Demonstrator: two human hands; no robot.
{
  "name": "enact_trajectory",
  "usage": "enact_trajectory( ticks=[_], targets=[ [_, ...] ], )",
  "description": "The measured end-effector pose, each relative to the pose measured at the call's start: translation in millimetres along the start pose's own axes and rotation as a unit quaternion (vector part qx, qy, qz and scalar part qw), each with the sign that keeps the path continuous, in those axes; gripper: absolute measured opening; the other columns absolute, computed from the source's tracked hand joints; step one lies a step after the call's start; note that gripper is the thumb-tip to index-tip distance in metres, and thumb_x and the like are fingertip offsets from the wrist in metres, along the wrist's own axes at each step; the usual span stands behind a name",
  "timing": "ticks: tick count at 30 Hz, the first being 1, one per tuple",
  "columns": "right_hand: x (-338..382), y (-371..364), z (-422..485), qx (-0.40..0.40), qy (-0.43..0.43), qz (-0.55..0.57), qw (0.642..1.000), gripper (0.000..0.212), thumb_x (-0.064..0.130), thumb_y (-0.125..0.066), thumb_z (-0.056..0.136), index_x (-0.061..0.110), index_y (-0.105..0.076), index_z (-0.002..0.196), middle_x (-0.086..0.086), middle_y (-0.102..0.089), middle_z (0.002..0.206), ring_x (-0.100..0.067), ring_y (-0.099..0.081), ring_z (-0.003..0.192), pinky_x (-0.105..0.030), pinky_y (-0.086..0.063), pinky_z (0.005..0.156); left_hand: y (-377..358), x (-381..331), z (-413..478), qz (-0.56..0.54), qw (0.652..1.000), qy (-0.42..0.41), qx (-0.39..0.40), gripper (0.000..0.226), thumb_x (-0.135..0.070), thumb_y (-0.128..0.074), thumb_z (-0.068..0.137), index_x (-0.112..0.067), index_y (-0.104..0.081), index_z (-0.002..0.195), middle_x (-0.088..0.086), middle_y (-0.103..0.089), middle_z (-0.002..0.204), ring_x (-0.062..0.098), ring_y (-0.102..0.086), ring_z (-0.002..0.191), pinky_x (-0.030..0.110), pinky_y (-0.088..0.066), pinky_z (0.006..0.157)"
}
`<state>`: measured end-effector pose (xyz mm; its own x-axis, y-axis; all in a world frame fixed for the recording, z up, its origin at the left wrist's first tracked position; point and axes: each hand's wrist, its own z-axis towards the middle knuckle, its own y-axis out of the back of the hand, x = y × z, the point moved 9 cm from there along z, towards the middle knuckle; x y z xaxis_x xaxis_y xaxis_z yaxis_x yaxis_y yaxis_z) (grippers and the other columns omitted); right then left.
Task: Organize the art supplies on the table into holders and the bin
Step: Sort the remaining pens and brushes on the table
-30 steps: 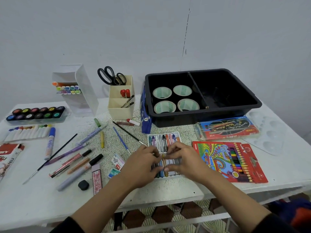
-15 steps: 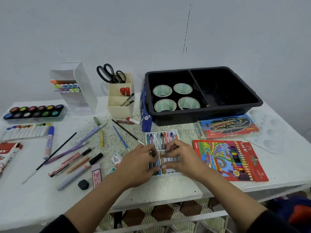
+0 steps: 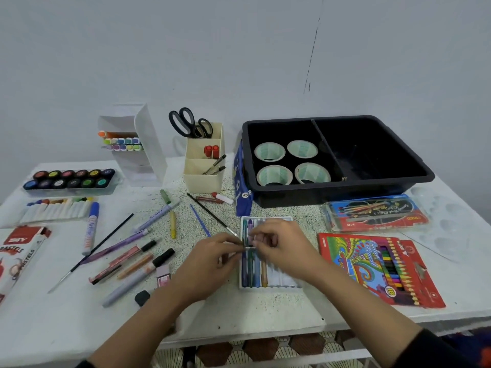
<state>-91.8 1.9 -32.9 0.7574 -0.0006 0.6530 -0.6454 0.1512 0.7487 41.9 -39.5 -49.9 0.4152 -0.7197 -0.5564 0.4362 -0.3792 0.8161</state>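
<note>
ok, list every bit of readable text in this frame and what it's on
"PASTELS": printed twice on the red and white box at the left edge, partly cut off.
"18": round badge on the coloured pencil pack; its script title is too blurred to read.
Blue-capped marker: barrel print too blurred.
Brush pack: script and label too small to read.

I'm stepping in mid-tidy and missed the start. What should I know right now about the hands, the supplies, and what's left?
Hands: left hand and right hand both pinch a crayon over the white crayon tray.
Done: four tape rolls sit in the black plastic bin's left compartment; black-handled scissors and red markers stand in the cream holder.
Left: loose pens, markers and brushes lie on the white table; the red coloured-pencil box and blue pencil pack lie outside the bin.
</note>
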Motion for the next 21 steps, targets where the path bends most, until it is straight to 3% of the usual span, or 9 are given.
enact_trajectory(
  ticks=[3, 5, 7, 9, 13, 16, 19, 21],
  targets=[
    [14, -7, 22, -0.019, 0.008, 0.004, 1.000, 0.024, 0.019, -0.066, 0.094, 0.022, -0.073, 0.117, 0.011, -0.071, 0.099, 0.000, -0.061, 0.087, -0.006, -0.043, 0.080, 39, 43, -6, 0.011, 0.995, 0.068, -0.066, 0.017, -0.017, -0.064, 0.095, -0.026, -0.075, 0.104, -0.015, -0.062, 0.098, -0.002, -0.058, 0.081, 0.011, -0.041, 0.072],
    [24, -15, 39, -0.013, 0.016, 0.014, 1.000, 0.026, 0.017, -0.063, 0.096, 0.018, -0.072, 0.121, 0.008, -0.072, 0.105, -0.001, -0.062, 0.090, -0.003, -0.041, 0.078, 61, 78, -12, 0.034, 0.990, 0.111, -0.081, 0.026, -0.008, -0.058, 0.096, -0.027, -0.073, 0.106, -0.012, -0.063, 0.102, -0.001, -0.058, 0.087, 0.018, -0.045, 0.076],
    [35, -26, 61, -0.009, 0.020, 0.012, 1.000, 0.029, 0.015, -0.060, 0.098, 0.017, -0.070, 0.124, 0.002, -0.074, 0.110, -0.007, -0.065, 0.093, -0.013, -0.049, 0.084, 79, 106, -16, 0.070, 0.986, 0.129, -0.084, 0.035, -0.001, -0.052, 0.095, -0.025, -0.074, 0.107, -0.005, -0.065, 0.112, 0.012, -0.061, 0.100, 0.031, -0.050, 0.083],
    [40, -40, 84, 0.002, 0.004, -0.012, 1.000, 0.032, 0.016, -0.055, 0.099, 0.021, -0.066, 0.129, -0.002, -0.072, 0.114, -0.016, -0.067, 0.089, -0.034, -0.056, 0.084, 87, 123, -16, 0.110, 0.984, 0.130, -0.056, 0.038, 0.000, -0.052, 0.095, -0.027, -0.074, 0.110, -0.005, -0.064, 0.120, 0.015, -0.058, 0.108, 0.030, -0.046, 0.084],
    [49, -71, 125, 0.030, 0.026, -0.099, 0.994, 0.034, 0.006, -0.050, 0.095, 0.017, -0.067, 0.123, -0.007, -0.070, 0.113, -0.026, -0.064, 0.096, -0.044, -0.056, 0.079, 80, 128, -5, 0.174, 0.983, 0.047, 0.039, 0.036, -0.008, -0.062, 0.091, -0.032, -0.073, 0.115, -0.006, -0.059, 0.133, 0.018, -0.058, 0.110, 0.034, -0.051, 0.085],
    [47, -85, 144, 0.044, 0.019, -0.186, 0.981, 0.034, 0.002, -0.054, 0.090, 0.012, -0.066, 0.121, -0.009, -0.066, 0.115, -0.032, -0.062, 0.102, -0.044, -0.056, 0.079, 83, 131, 6, 0.175, 0.982, -0.016, 0.063, 0.027, -0.013, -0.074, 0.084, -0.029, -0.076, 0.106, -0.002, -0.064, 0.127, 0.022, -0.064, 0.103, 0.036, -0.054, 0.078],
    [44, -89, 154, 0.043, -0.002, -0.247, 0.968, 0.038, 0.002, -0.058, 0.089, 0.014, -0.064, 0.125, -0.006, -0.063, 0.121, -0.033, -0.064, 0.100, -0.042, -0.057, 0.079, 83, 134, 13, 0.153, 0.980, -0.074, 0.099, 0.020, -0.018, -0.075, 0.086, -0.025, -0.074, 0.104, -0.004, -0.066, 0.119, 0.019, -0.063, 0.104, 0.038, -0.055, 0.082],
    [43, -91, 159, 0.040, -0.006, -0.272, 0.961, 0.033, 0.006, -0.061, 0.090, 0.015, -0.066, 0.121, -0.005, -0.062, 0.114, -0.032, -0.065, 0.096, -0.038, -0.053, 0.076, 84, 133, 14, 0.142, 0.978, -0.102, 0.116, 0.016, -0.022, -0.072, 0.089, -0.024, -0.071, 0.104, -0.006, -0.067, 0.112, 0.015, -0.062, 0.100, 0.038, -0.054, 0.082]
  ],
)
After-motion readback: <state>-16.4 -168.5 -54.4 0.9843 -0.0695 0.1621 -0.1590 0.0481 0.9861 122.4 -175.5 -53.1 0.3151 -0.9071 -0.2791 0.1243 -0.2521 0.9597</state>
